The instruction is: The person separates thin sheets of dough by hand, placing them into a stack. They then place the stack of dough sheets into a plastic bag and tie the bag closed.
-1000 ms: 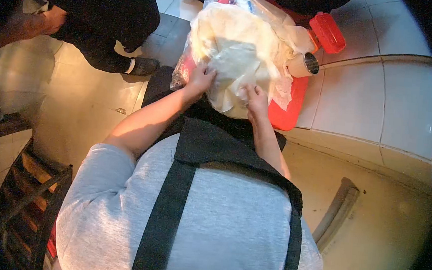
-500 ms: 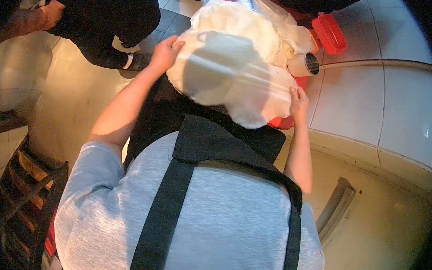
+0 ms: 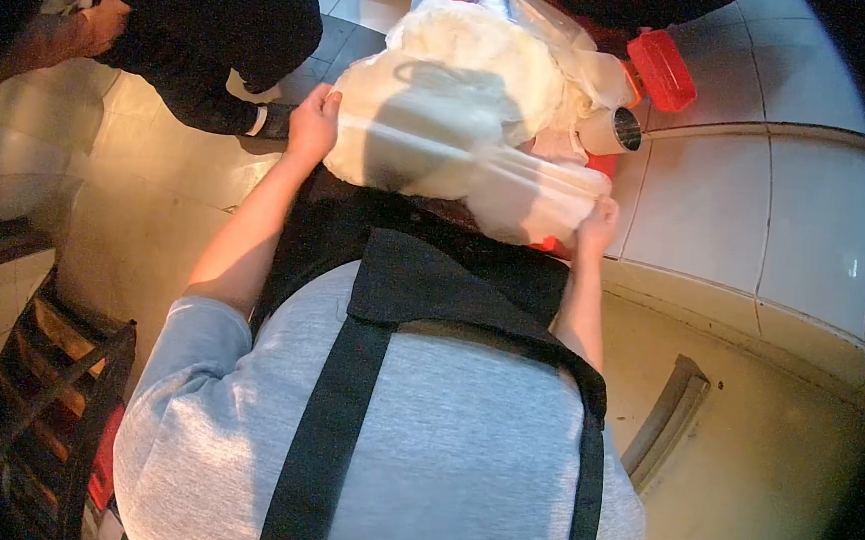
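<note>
A thin, pale sheet of dough (image 3: 411, 143) is stretched between my two hands over my lap. My left hand (image 3: 314, 123) pinches its left edge with the fingers closed. At the lower right, my right hand (image 3: 598, 226) has its fingers closed on the other edge, where the sheet gathers into folds. Beyond lies a spread of similar pale dough sheets (image 3: 473, 42), partly covered by the held one. A shadow falls across both.
A metal can (image 3: 613, 130) lies on its side right of the dough, near a red plastic container (image 3: 662, 70). Clear plastic wrap (image 3: 516, 5) sits behind. A person in black (image 3: 208, 34) is at the left. A tiled wall (image 3: 698, 208) runs along the right.
My left hand has shifted slightly left and down; my right hand has moved lower. The dough sheet is pulled tauter, with its lower right edge now folded up.
</note>
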The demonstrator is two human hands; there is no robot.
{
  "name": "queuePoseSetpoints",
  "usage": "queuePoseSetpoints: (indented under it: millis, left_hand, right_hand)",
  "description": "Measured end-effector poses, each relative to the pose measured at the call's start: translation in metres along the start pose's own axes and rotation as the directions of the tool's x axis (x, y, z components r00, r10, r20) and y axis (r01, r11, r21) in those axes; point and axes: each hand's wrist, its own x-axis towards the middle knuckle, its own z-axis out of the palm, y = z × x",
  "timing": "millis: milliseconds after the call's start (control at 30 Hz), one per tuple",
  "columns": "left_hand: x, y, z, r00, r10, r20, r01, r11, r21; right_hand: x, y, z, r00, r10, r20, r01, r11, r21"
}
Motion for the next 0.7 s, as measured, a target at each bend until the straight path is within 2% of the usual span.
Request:
queuePoseSetpoints:
  millis: [33,100,167,200,267,333,367,467,500,567,600,667,700]
  left_hand:
    - [0.004,-0.013,-0.003,0.998,0.042,-0.042,-0.044,0.998,-0.046]
    - [0.009,-0.016,-0.021,1.000,-0.006,0.027,0.008,0.998,-0.065]
    - [0.011,-0.017,-0.028,0.994,-0.061,0.096,0.065,0.997,-0.032]
    - [0.012,-0.023,-0.024,0.991,-0.069,0.117,0.082,0.990,-0.114]
    - [0.015,-0.032,-0.015,0.984,-0.073,0.161,0.115,0.956,-0.270]
    - [0.014,-0.028,-0.013,0.960,-0.104,0.259,0.217,0.863,-0.456]
    - [0.013,-0.025,-0.014,0.945,-0.110,0.309,0.269,0.800,-0.537]
    - [0.008,-0.010,-0.025,0.943,-0.108,0.314,0.283,0.754,-0.593]
    - [0.003,0.004,-0.032,0.939,-0.140,0.313,0.313,0.725,-0.613]
    - [-0.007,0.035,-0.050,0.927,-0.204,0.315,0.367,0.665,-0.650]
    - [-0.009,0.038,-0.056,0.916,-0.197,0.349,0.394,0.605,-0.692]
    - [-0.012,0.043,-0.070,0.890,-0.176,0.421,0.452,0.474,-0.756]
    - [-0.015,0.060,-0.083,0.878,-0.198,0.436,0.477,0.454,-0.752]
  right_hand:
    - [0.011,0.006,-0.014,0.997,0.080,0.002,-0.080,0.996,-0.045]
    - [0.026,0.009,-0.040,0.972,0.235,-0.002,-0.233,0.963,-0.136]
    - [0.030,-0.003,-0.040,0.881,0.442,0.171,-0.465,0.874,0.138]
    - [0.031,-0.014,-0.040,0.813,0.513,0.276,-0.576,0.778,0.250]
    - [0.040,-0.036,-0.028,0.783,0.469,0.409,-0.613,0.698,0.371]
    - [0.057,-0.067,-0.008,0.752,0.375,0.542,-0.646,0.587,0.488]
    - [0.063,-0.097,0.002,0.761,0.328,0.559,-0.636,0.546,0.545]
    - [0.080,-0.188,0.025,0.826,0.173,0.536,-0.550,0.449,0.704]
    - [0.086,-0.210,0.032,0.850,0.118,0.514,-0.511,0.429,0.745]
    - [0.095,-0.245,0.042,0.867,0.055,0.496,-0.487,0.308,0.817]
    - [0.094,-0.253,0.048,0.875,0.023,0.484,-0.474,0.242,0.846]
    - [0.084,-0.258,0.067,0.885,-0.004,0.466,-0.450,0.250,0.857]
    - [0.080,-0.259,0.076,0.890,-0.018,0.456,-0.437,0.252,0.863]
